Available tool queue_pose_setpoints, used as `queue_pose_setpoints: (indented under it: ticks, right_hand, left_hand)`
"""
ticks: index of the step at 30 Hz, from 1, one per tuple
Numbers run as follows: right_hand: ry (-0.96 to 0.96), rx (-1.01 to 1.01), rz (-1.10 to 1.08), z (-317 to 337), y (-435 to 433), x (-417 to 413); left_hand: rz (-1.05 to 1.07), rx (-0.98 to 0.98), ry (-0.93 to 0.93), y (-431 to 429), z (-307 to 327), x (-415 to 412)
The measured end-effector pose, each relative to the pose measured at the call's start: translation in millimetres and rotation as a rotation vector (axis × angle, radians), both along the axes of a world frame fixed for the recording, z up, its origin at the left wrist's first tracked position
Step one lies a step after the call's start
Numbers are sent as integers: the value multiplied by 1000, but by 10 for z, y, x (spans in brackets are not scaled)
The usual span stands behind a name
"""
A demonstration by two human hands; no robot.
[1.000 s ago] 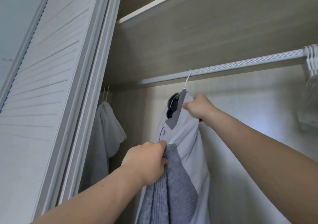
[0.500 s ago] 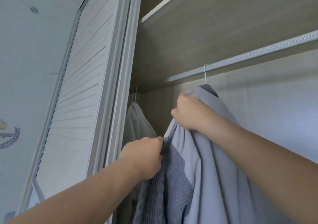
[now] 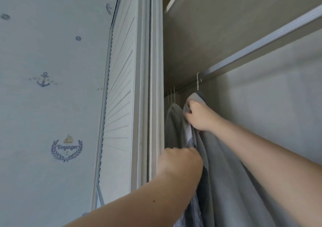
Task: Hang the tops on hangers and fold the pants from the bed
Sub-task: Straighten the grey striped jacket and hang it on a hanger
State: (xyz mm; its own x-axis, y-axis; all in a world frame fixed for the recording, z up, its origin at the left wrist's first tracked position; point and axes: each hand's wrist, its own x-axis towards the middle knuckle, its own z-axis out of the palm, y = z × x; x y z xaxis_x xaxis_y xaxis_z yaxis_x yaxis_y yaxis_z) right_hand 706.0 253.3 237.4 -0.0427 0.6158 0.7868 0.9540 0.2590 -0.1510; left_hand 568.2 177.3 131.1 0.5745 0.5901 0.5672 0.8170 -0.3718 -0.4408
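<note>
**Closet rail, grey top in both hands**

Head view: a closet is standing open, its louvred door (image 3: 120, 104) lying beside anchor-print wallpaper (image 3: 52, 87). A rail (image 3: 261, 40) is running under the shelf (image 3: 226, 17). The top (image 3: 226, 174) is hanging on a hanger (image 3: 198, 81) whose hook is reaching up to the rail. The right hand (image 3: 198, 117) is gripping the top's cloth just under the hook. The left hand (image 3: 179, 165), lower, is clenching the top's front edge. Another garment (image 3: 172, 122) is hanging just left.

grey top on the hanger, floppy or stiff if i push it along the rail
Probably floppy: the top hangs in loose folds and bunches under the right hand. Likely slides easily, since its thin hook rests over the rail.
</note>
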Motion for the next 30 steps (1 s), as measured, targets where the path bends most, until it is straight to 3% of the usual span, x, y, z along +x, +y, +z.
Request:
queue_pose_setpoints:
  ticks: [6, 12, 15, 21, 25, 30]
  right_hand:
    - [96, -73, 64, 85, 231, 3]
    - [339, -261, 6, 69, 409, 94]
    - [336, -271, 6, 14, 444, 156]
    - [196, -108, 7, -95, 385, 310]
    - [116, -15, 93, -179, 156, 314]
    - [-75, 352, 44, -266, -406, 88]
  left_hand:
    - [139, 82, 51, 125, 149, 74]
    - [220, 165, 145, 237, 178, 101]
    - [243, 166, 168, 237, 156, 93]
    - [186, 236, 175, 86, 108, -12]
    - [-10, 403, 153, -101, 86, -302]
    - [-138, 515, -5, -409, 29, -764]
